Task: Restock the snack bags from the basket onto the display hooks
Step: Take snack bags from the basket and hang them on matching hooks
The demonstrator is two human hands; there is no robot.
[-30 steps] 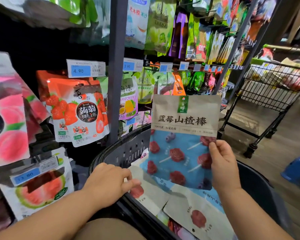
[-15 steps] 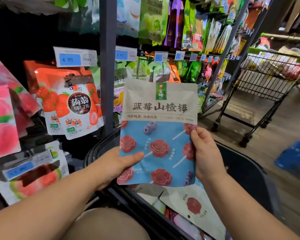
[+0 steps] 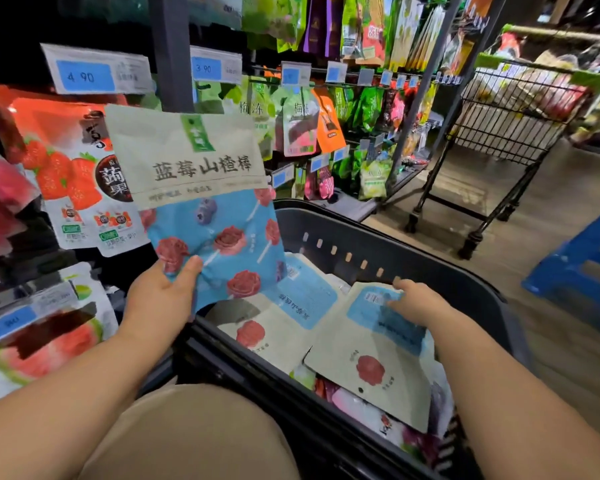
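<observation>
My left hand (image 3: 160, 299) grips the lower left corner of a beige and blue snack bag (image 3: 201, 188) printed with red lollipops and holds it upright in front of the display. Below it stands the black basket (image 3: 388, 251), holding several more bags of the same kind. My right hand (image 3: 418, 301) reaches into the basket and its fingers lie on the top edge of another bag (image 3: 378, 355) lying back side up. Whether those fingers grasp it is unclear.
Strawberry jelly bags (image 3: 73, 174) and a watermelon bag (image 3: 45, 341) hang on the display at left, under blue price tags (image 3: 85, 76). A dark upright post (image 3: 170, 53) divides the racks. A loaded wire trolley (image 3: 510, 109) and a blue stool (image 3: 582, 265) stand at right.
My right hand has let go of the raised bag and dropped into the basket onto another bag. My left hand has taken the raised bag and carried it left.
</observation>
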